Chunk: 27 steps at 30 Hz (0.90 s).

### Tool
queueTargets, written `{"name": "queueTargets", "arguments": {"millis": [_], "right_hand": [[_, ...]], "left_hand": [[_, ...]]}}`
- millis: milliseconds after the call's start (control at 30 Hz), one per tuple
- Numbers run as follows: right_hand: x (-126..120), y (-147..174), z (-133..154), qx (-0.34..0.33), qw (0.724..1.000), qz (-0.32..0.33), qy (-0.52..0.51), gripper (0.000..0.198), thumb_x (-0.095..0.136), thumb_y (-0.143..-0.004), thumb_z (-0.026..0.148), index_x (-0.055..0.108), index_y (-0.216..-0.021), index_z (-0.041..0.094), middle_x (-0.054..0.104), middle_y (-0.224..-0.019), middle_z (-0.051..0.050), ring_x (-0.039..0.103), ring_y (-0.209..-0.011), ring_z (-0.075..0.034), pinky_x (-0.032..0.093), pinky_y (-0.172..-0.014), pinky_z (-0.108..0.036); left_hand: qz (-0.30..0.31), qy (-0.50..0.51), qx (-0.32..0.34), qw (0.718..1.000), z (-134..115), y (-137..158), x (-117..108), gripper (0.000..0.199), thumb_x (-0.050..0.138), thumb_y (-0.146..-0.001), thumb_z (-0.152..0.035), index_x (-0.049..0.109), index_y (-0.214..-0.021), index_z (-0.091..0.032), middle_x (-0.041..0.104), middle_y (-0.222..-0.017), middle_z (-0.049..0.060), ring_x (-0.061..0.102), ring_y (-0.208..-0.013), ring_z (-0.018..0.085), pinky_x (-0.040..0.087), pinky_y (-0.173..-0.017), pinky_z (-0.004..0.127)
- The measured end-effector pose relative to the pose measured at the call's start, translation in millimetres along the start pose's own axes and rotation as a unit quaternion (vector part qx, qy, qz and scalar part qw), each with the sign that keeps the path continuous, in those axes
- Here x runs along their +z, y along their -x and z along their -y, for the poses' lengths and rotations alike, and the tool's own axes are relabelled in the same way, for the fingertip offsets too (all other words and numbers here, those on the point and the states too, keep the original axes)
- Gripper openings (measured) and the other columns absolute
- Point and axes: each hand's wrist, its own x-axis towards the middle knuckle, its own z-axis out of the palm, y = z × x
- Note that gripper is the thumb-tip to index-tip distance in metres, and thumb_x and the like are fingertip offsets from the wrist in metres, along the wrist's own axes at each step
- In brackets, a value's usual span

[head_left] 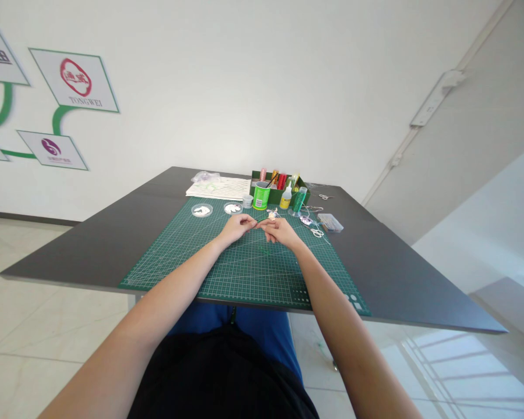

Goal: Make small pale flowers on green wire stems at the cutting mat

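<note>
Over the cutting mat [262, 279], my left hand [236, 228] is closed in a pinch, with thumb and fingertips together. My right hand [283, 233] meets it from the other side, its index finger and thumb pinched and the other fingers loosely curled. Between the fingertips runs a thin green strand [262, 220], too fine to make out fully. Just behind the right hand lies a small pale flower-like piece [271, 214]. More green strand [266, 250] seems to lie faintly on the mat below.
Behind the hands stand a green can [261, 196], a yellow-labelled glue bottle [285, 198] and a green spool [300, 199]. Two shallow dishes [201, 210] sit at the left. A dark green box [308, 196] holds several spools. Scissors [317, 233] and a clear case [330, 222] lie right.
</note>
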Motion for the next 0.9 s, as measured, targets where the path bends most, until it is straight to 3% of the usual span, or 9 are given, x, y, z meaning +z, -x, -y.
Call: {"name": "queueTargets", "arguments": {"millis": [900], "right_hand": [[1.4,0.1,-0.4,0.000,1.000,0.001,-0.021,0.033,0.061,-0.084,0.041,0.073,-0.095,0.012,0.058,-0.048,0.004,0.042,-0.037,-0.008,0.033,-0.042,-0.021]], "left_hand": [[0.003,0.001,-0.004,1.000,1.4,0.3,1.2,0.027,0.073,-0.077,-0.041,0.065,-0.079,-0.015,0.060,-0.063,0.000,0.052,-0.054,0.012,0.038,-0.050,0.024]]}}
